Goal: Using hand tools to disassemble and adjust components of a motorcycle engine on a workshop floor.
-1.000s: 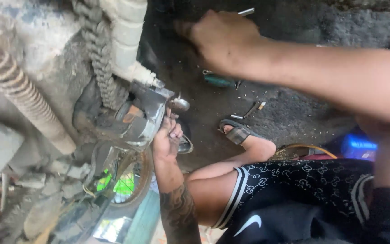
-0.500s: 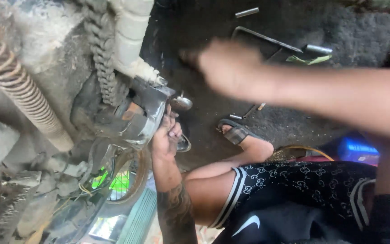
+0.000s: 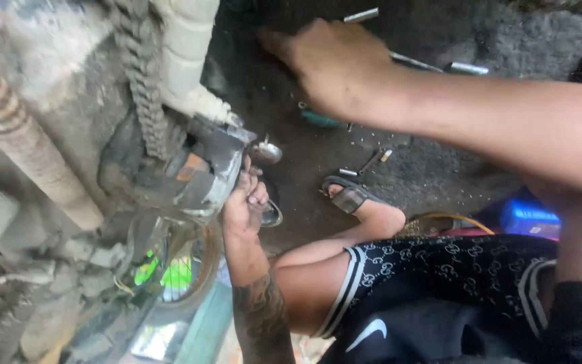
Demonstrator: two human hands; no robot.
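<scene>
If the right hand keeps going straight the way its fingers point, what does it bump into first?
Probably the pale ribbed tube and the chain beside it. The right hand points left across dark ground; depth is hard to judge, so it might pass in front.

Metal bracket assembly (image 3: 213,168): grey, grimy, part of a dirt-caked machine at centre-left of the frame; orange patch on its face; tilted, lower edge toward centre. Left hand (image 3: 244,202) closed around its right edge, fingers curled, forearm tattooed, running down to bottom centre.

Rounded shiny metal piece (image 3: 265,153): just right of the bracket, above the left hand's knuckles.

Right hand (image 3: 335,64): upper centre, palm down, fingers extended leftward over the dark ground, holding nothing visible.
</scene>
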